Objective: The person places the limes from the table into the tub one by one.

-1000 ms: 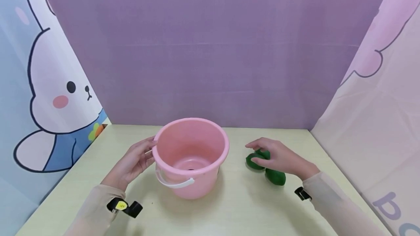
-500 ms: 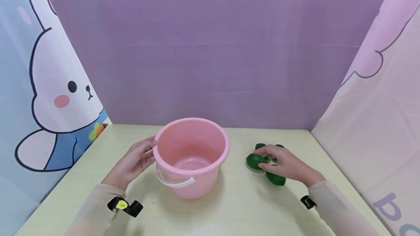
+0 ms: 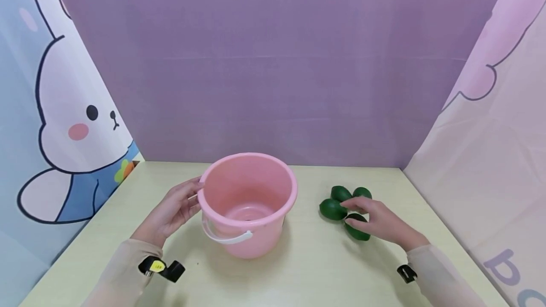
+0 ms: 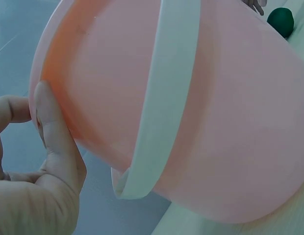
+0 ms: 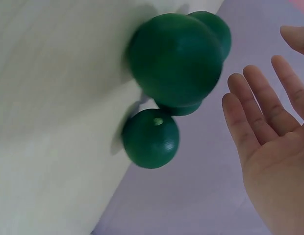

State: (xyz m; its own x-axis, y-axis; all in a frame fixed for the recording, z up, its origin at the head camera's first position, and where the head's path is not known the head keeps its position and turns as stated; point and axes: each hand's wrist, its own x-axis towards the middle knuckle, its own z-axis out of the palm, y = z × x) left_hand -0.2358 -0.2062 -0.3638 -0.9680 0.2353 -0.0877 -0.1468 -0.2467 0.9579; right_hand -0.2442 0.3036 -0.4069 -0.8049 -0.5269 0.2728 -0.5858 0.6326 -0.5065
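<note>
A pink bucket (image 3: 253,243) stands upright on the table, its white handle (image 3: 228,239) hanging down at the front. My left hand (image 3: 172,212) pinches the bucket's rim from the left; the left wrist view shows thumb and fingers on either side of that edge. To the right of the bucket, several green limes (image 3: 332,209) lie close together. Over the nearest lime (image 3: 357,235) hovers my right hand (image 3: 381,221), its fingers spread and partly covering the group. In the right wrist view the palm (image 5: 277,171) is apart from the limes, with nothing in it.
The pale tabletop (image 3: 307,274) runs back to a purple backdrop (image 3: 273,84). A cartoon-printed cloth (image 3: 77,155) closes off the left side and a pale pink one (image 3: 490,165) the right. The bucket's inside shows only its bare bottom.
My right hand has drawn back rightward and toward me over the limes, uncovering those behind. My left hand and the bucket have stayed in place.
</note>
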